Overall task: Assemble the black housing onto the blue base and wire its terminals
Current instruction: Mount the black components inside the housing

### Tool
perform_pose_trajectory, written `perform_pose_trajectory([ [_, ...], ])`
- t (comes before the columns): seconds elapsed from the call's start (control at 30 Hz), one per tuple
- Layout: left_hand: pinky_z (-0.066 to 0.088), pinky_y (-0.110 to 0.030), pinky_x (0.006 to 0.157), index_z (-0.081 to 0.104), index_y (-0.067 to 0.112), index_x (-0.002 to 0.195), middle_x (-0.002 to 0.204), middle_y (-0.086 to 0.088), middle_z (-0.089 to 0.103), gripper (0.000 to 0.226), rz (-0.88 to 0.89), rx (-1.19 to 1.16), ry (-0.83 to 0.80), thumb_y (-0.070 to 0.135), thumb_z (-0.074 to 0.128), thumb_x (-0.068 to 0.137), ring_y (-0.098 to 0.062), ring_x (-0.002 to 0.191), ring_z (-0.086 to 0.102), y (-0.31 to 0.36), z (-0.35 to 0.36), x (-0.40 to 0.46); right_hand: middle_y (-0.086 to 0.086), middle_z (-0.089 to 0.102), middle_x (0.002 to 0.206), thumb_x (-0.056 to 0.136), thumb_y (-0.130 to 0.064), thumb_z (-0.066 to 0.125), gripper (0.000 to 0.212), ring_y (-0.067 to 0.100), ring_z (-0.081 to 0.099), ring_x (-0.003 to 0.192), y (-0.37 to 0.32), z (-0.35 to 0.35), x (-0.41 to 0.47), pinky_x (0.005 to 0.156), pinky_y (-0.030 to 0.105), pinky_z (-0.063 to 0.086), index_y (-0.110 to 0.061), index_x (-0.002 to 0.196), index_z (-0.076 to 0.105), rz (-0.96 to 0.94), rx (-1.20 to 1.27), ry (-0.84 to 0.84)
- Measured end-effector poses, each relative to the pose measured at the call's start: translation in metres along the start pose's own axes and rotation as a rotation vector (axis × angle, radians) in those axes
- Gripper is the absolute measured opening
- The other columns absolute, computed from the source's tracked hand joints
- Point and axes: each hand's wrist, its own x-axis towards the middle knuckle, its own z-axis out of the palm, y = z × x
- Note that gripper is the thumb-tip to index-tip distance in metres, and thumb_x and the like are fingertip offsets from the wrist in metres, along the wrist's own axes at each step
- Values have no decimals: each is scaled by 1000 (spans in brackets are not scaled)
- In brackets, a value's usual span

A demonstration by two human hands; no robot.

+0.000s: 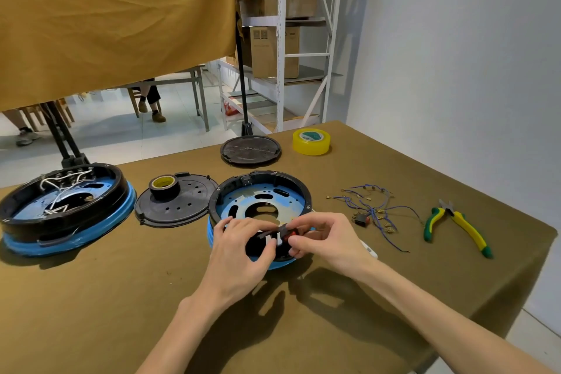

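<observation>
Both hands' fingers pinch red switch [288, 237] (small) — at black housing [261, 179] near rim.

Both bare forearms reach forward, converging mid-frame. Left hand [239, 244] palm down, fingers curled, thumb and fingertips pinching. Right hand [321, 235] opposite it, fingers curled inward, pinching too. Fingertips nearly meet.

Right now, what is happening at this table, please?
A person is working on the round black housing seated on the blue base. The left hand steadies the near rim, and the right hand pinches a small black switch with a red button at that rim. The blue wire bundle with brass terminals and the yellow-green pliers lie untouched to the right.
</observation>
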Motion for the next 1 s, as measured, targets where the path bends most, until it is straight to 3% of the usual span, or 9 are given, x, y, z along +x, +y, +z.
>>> perform_pose_trajectory([
  [0.07, 19, -25, 115, 66, 45, 112, 107, 34, 62, 25, -3, -12, -21, 50, 53, 92, 12, 116, 51, 0, -1, 1, 12, 78, 94, 90, -7, 77, 21, 31, 78, 83, 2, 0, -1, 74, 34, 64, -16, 109, 79, 15, 1, 3],
  [0.23, 28, -19, 101, 63, 46, 118, 108, 38, 62, 30, -9, -23, -61, 50, 57, 89, 15, 116, 48, -3, -8, 2, 6, 78, 93, 95, -6, 71, 21, 25, 78, 80, -4, 1, -2, 75, 36, 64, -12, 114, 76, 13, -110, -77],
  [0.33, 24, -19, 105, 65, 45, 117, 110, 35, 63, 29, 14, -15, -109, 48, 57, 89, 9, 116, 53, -1, -12, 3, 14, 78, 94, 96, -3, 68, 20, 31, 77, 82, -12, 1, 2, 74, 34, 63, -7, 115, 75, 67, 28, -111],
  [0.5, 21, -17, 110, 69, 42, 110, 111, 32, 64, 24, 10, -96, 2, 47, 55, 91, 3, 121, 54, 13, -16, 7, 23, 77, 97, 84, -16, 80, 22, 34, 77, 85, -18, 4, 3, 71, 30, 64, -10, 105, 80, 176, 231, -11],
  [0.63, 31, -20, 108, 73, 39, 112, 109, 30, 70, 26, 30, -151, 1, 48, 64, 90, 1, 114, 61, 22, -19, 11, 26, 76, 104, 81, -11, 82, 26, 34, 77, 91, -15, 3, -1, 75, 30, 63, -11, 107, 80, 172, 376, -40],
  [0.73, 49, -27, 100, 76, 32, 118, 111, 24, 73, 26, 23, -226, -52, 31, 72, 93, -4, 113, 66, 20, -21, 13, 27, 75, 107, 85, -5, 81, 28, 38, 76, 94, -12, 2, -5, 78, 33, 63, -11, 112, 77, 141, 398, -107],
  [0.87, 52, -21, 98, 72, 24, 129, 117, 22, 71, 33, 25, -259, -111, 17, 69, 96, -6, 116, 65, 20, -17, 12, 26, 75, 103, 90, -8, 75, 21, 40, 76, 91, -8, 2, -8, 75, 34, 64, -12, 110, 71, 97, 346, -120],
  [1.0, 46, -22, 100, 65, 38, 134, 119, 27, 67, 36, 4, -231, -175, 43, 54, 100, -7, 121, 59, 23, -16, 9, 25, 76, 99, 93, -4, 73, 20, 40, 77, 85, -2, -1, -8, 73, 37, 64, -14, 109, 67, 85, 282, -121],
])
